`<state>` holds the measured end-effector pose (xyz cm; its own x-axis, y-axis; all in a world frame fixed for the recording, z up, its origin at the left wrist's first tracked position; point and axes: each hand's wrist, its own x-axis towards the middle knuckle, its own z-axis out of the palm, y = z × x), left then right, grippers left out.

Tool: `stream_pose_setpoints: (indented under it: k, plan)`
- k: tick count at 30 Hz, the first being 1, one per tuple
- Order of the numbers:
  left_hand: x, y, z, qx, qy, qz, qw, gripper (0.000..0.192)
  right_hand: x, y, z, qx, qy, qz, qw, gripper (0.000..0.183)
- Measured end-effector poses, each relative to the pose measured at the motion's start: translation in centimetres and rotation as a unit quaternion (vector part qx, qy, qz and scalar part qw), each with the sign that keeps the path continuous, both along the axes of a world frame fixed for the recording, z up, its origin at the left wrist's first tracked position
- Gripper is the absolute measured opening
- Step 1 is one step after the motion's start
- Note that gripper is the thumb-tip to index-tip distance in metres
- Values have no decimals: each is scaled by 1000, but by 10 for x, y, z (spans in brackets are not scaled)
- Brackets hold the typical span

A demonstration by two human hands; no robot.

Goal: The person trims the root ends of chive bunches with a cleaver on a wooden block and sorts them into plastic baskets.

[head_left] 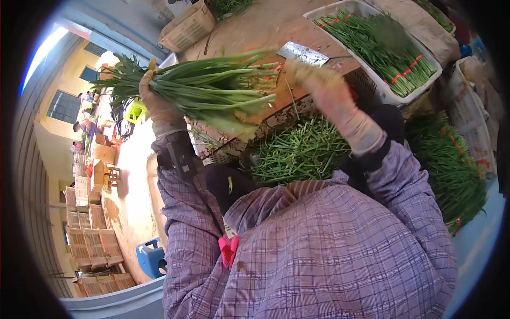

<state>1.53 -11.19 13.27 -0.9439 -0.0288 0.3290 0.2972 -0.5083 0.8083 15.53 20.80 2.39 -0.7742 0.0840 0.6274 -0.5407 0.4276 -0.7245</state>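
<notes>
My gloved left hand (pixel 159 113) grips a loose bunch of long green leafy stalks (pixel 211 85) near the leafy end. The bunch lies sideways above a brown work board (pixel 255 111), its pale cut ends towards the right. Beside those ends is my gloved right hand (pixel 328 93), blurred by motion; its fingers and anything in them are unclear. Just beyond it, a broad metal blade (pixel 305 54), like a cleaver's, rests on the board, with no handle visible. Below the board a heap of cut green stalk pieces (pixel 303 149) lies in front of me.
At the upper right, a white plastic crate (pixel 402 97) holds greens tied with red bands. More banded bundles (pixel 450 159) lie to my right. A beige crate (pixel 189 26) stands at the far side. Leftward are a blue stool (pixel 150 257), stacked cartons (pixel 93 247) and people farther away.
</notes>
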Motion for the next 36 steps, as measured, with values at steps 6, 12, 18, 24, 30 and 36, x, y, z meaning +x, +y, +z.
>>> stream_pose_setpoints:
  k: [6,12,18,24,30,36]
  plan:
    - [-10,-6,-2,-48,50,-108,992,26,43,-62,-9,72,206,199,955,25]
    - [22,9,14,-12,60,-195,979,29,50,-13,41,143,108,186,966,23]
    - [30,6,17,57,90,-308,946,28,43,-16,97,-227,55,199,952,23]
    - [30,6,18,134,74,-262,953,19,30,-55,82,-189,-37,319,928,44]
    - [38,39,12,-117,86,-4,989,30,26,-70,49,-96,-71,339,933,64]
    - [-4,21,13,-56,19,63,996,20,34,-47,19,-274,-335,359,827,52]
